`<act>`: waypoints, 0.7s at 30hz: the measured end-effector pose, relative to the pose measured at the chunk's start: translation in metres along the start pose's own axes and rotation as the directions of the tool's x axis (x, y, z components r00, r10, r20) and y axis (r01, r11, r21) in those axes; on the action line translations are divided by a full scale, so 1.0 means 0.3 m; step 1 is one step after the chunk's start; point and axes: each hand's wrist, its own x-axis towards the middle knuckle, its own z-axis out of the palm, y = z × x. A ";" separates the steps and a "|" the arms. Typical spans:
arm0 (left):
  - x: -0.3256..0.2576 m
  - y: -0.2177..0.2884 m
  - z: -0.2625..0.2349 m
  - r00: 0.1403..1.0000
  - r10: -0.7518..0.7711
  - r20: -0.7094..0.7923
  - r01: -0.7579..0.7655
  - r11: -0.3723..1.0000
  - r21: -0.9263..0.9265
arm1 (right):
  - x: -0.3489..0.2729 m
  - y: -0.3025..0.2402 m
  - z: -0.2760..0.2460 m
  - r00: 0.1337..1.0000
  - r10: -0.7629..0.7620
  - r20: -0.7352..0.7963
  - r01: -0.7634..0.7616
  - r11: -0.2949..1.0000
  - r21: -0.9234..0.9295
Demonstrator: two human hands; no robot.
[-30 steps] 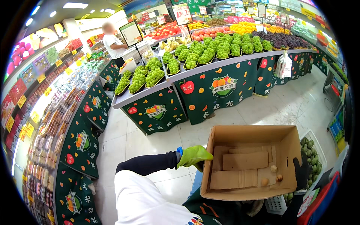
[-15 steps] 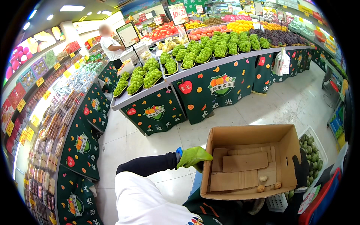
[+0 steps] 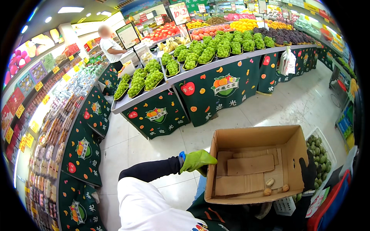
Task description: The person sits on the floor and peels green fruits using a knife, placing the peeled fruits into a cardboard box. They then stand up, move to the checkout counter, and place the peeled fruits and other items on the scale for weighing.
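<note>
A brown cardboard box (image 3: 254, 133), with its top open, is held in front of me, tilted so its inside shows. Loose flat cardboard pieces (image 3: 250, 165) lie on its bottom. Three small round tan-brown things (image 3: 267, 191), resembling walnuts, sit near its close wall. My left hand (image 3: 198, 161), in a yellow-green glove with a blue cuff edge, grips the box's left wall; its fingertips are partly hidden. At the right wall, by a handle slot, my right hand (image 3: 308, 171) in a dark glove clasps the outside.
Right of the box stands a white crate (image 3: 330, 154) of round green fruit. Ahead, a display stand (image 3: 223, 90) carries green grapes (image 3: 208, 54) and other fruit. Packaged goods (image 3: 50, 142) line a counter on the left. A person (image 3: 111, 48) stands beyond it. A red-and-blue object (image 3: 331, 204) is close on the right.
The view has shifted slightly, and the box sits a little higher and further left in it. The palest round thing has turned a bit inside the box. Both hands keep their hold.
</note>
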 end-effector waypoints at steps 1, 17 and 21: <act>0.002 -0.005 0.005 1.000 -0.014 0.019 0.014 1.000 0.001 | 0.001 -0.007 -0.003 1.000 0.006 0.004 -0.006 1.000 -0.010; -0.034 0.014 0.003 0.979 -0.200 0.043 0.203 0.929 -0.309 | -0.015 -0.052 -0.006 0.998 0.024 0.061 -0.036 0.978 0.206; 0.032 -0.023 0.006 0.893 -0.410 0.184 0.426 0.643 -0.636 | -0.017 0.019 -0.054 1.000 0.003 0.024 -0.008 0.972 0.236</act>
